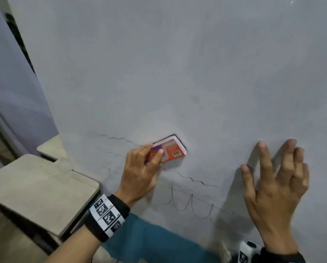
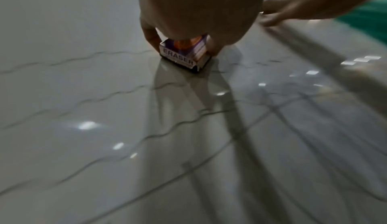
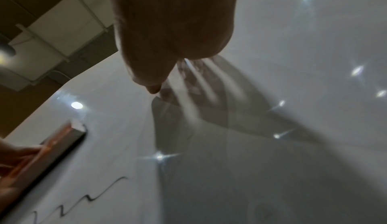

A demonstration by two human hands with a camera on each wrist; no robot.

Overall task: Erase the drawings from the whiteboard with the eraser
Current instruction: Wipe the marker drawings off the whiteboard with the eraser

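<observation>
Whiteboard (image 1: 177,63) is filling most of the head view, and the eraser (image 1: 168,151) (orange and purple top, with "ERASER" printed along its side in the left wrist view) is lying flat against it, dark pad down. The left hand (image 1: 140,171) is gripping the eraser's near end, thumb on one side and fingers curled over the other. Black marker drawings are showing on the board: a wavy line (image 1: 119,139) is running in from the left to the eraser, another wavy line (image 1: 194,180) is trailing off to the right just below it, and a row of scallop loops (image 1: 191,204) is sitting lower still. The right hand (image 1: 274,179) is holding nothing, its fingers spread and fairly straight, with the fingertips near or on the board to the right of the drawings; I cannot tell which. Beige desk tops (image 1: 35,190) are standing to the left of the board.
</observation>
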